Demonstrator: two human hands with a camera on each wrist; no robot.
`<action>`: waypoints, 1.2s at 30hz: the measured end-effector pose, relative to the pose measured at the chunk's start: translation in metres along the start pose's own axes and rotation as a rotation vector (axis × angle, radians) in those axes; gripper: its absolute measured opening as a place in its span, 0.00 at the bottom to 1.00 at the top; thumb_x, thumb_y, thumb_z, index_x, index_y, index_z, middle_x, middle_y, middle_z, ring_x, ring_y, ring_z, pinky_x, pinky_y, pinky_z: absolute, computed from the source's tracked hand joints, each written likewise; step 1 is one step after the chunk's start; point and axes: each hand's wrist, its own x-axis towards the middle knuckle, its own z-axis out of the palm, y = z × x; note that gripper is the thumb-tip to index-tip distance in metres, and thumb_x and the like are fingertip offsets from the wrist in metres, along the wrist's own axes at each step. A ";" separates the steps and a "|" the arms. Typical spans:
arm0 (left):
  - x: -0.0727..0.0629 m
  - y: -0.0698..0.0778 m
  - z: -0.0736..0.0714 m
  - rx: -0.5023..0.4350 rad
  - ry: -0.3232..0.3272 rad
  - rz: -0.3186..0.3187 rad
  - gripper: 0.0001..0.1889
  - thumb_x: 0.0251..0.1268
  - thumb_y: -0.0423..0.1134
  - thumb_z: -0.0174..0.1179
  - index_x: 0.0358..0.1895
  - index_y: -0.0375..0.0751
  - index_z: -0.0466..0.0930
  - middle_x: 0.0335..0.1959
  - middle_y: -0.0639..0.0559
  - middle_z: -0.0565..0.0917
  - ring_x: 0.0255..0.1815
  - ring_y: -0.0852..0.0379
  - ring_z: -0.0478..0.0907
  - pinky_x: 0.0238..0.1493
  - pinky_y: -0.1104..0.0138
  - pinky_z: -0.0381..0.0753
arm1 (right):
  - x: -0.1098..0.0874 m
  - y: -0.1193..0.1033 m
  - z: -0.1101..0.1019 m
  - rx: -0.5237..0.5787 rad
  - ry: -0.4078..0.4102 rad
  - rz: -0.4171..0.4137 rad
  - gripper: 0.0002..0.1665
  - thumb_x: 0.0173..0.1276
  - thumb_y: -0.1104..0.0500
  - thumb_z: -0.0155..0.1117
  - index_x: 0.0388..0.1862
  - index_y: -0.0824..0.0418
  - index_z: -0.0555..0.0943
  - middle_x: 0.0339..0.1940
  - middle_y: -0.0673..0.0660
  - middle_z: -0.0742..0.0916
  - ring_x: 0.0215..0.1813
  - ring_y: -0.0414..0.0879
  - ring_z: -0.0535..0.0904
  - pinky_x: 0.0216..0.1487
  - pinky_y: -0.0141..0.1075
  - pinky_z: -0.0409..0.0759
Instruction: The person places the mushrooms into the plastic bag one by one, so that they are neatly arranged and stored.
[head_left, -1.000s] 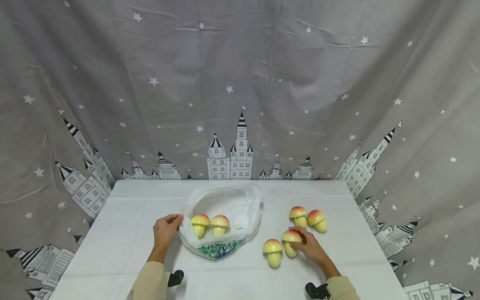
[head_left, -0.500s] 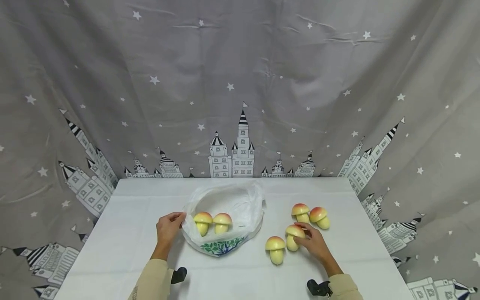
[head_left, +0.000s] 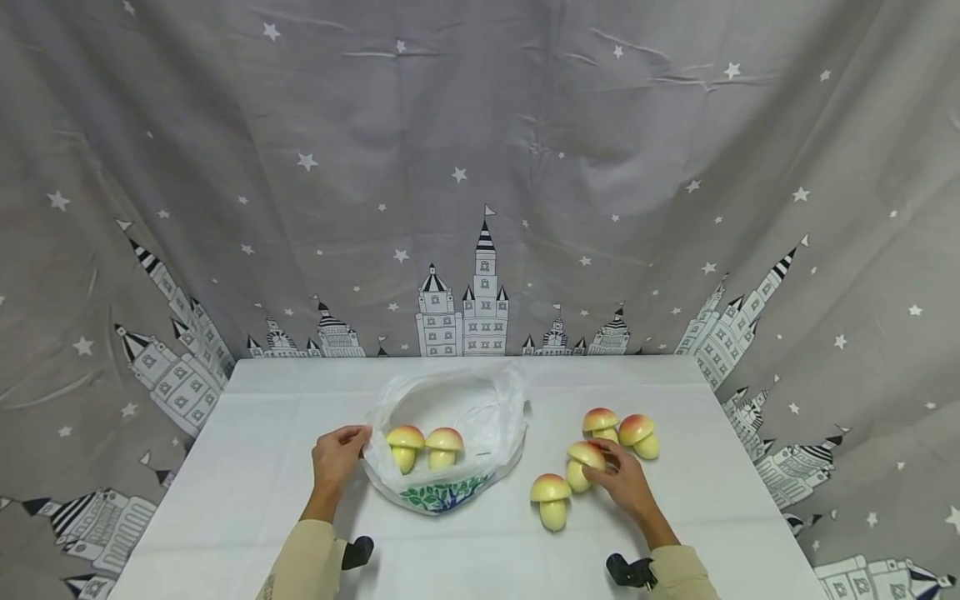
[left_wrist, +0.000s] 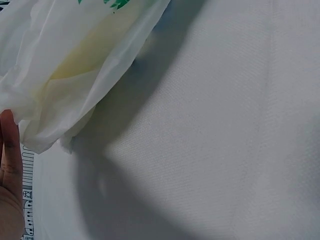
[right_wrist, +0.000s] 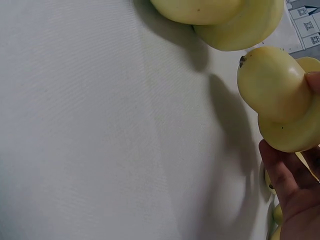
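My left hand pinches the left rim of a white plastic bag with a green and blue tree print. Two toy mushrooms with yellow stems and reddish caps, a left one and a right one, lie inside its wide mouth. In my right hand is another mushroom, gripped by the cap. The right wrist view shows this held mushroom raised off the cloth, its shadow apart from it. In the left wrist view, fingers hold the bag's edge.
One mushroom lies nearer, left of my right hand. Two more, a left one and a right one, lie behind that hand. A white cloth covers the table. A grey castle-print curtain hangs behind.
My right hand has lifted its mushroom and shifted it slightly away and to the left. My left hand keeps its hold on the bag. The whole head view shifted slightly.
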 end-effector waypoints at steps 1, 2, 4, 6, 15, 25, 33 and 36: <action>0.000 -0.001 0.000 0.001 0.003 0.000 0.16 0.67 0.40 0.59 0.47 0.28 0.82 0.39 0.37 0.83 0.31 0.58 0.77 0.31 0.75 0.73 | 0.002 0.005 0.001 0.004 0.004 -0.001 0.28 0.58 0.65 0.71 0.58 0.68 0.76 0.56 0.64 0.81 0.56 0.56 0.76 0.50 0.36 0.76; 0.000 0.000 0.000 0.001 0.003 0.000 0.16 0.67 0.40 0.59 0.47 0.28 0.82 0.38 0.38 0.83 0.31 0.58 0.77 0.31 0.75 0.73 | 0.004 0.009 0.002 0.009 0.003 0.001 0.29 0.59 0.64 0.71 0.59 0.67 0.76 0.57 0.63 0.81 0.56 0.55 0.76 0.51 0.36 0.76; 0.000 0.000 -0.001 0.000 0.003 -0.001 0.16 0.67 0.40 0.59 0.47 0.28 0.82 0.38 0.38 0.84 0.31 0.58 0.77 0.31 0.74 0.73 | 0.004 0.008 0.002 0.010 0.000 -0.008 0.29 0.60 0.64 0.70 0.60 0.68 0.75 0.58 0.64 0.80 0.57 0.56 0.76 0.51 0.36 0.76; -0.001 0.000 -0.001 -0.005 0.003 -0.002 0.16 0.67 0.40 0.59 0.47 0.28 0.82 0.38 0.38 0.84 0.31 0.58 0.77 0.31 0.75 0.73 | 0.003 0.002 0.003 0.026 0.002 -0.022 0.29 0.60 0.66 0.69 0.60 0.70 0.74 0.58 0.66 0.80 0.57 0.58 0.75 0.50 0.36 0.76; 0.000 0.000 0.000 0.007 -0.001 -0.004 0.17 0.67 0.41 0.59 0.47 0.28 0.82 0.38 0.37 0.84 0.32 0.56 0.78 0.31 0.74 0.73 | -0.001 -0.026 0.006 0.034 0.002 -0.027 0.28 0.60 0.68 0.69 0.59 0.72 0.74 0.57 0.68 0.80 0.57 0.61 0.75 0.49 0.33 0.76; -0.001 0.000 -0.002 0.014 -0.006 0.000 0.17 0.68 0.41 0.58 0.48 0.28 0.82 0.40 0.37 0.84 0.33 0.55 0.79 0.32 0.75 0.72 | 0.023 -0.004 0.016 0.011 0.056 -0.013 0.30 0.60 0.60 0.72 0.61 0.63 0.76 0.58 0.61 0.80 0.58 0.54 0.75 0.56 0.40 0.74; 0.001 0.000 -0.001 0.014 0.006 0.005 0.17 0.67 0.41 0.59 0.47 0.28 0.82 0.38 0.37 0.84 0.33 0.56 0.78 0.32 0.73 0.73 | 0.031 -0.018 0.024 0.050 0.033 -0.031 0.29 0.58 0.62 0.72 0.59 0.64 0.77 0.56 0.62 0.81 0.57 0.55 0.77 0.54 0.35 0.77; 0.001 0.000 -0.001 0.012 0.004 0.002 0.17 0.67 0.41 0.59 0.47 0.28 0.82 0.38 0.37 0.84 0.33 0.55 0.78 0.31 0.74 0.73 | 0.033 -0.024 0.026 0.078 0.021 -0.031 0.29 0.57 0.65 0.72 0.59 0.66 0.77 0.56 0.63 0.81 0.57 0.55 0.76 0.54 0.35 0.77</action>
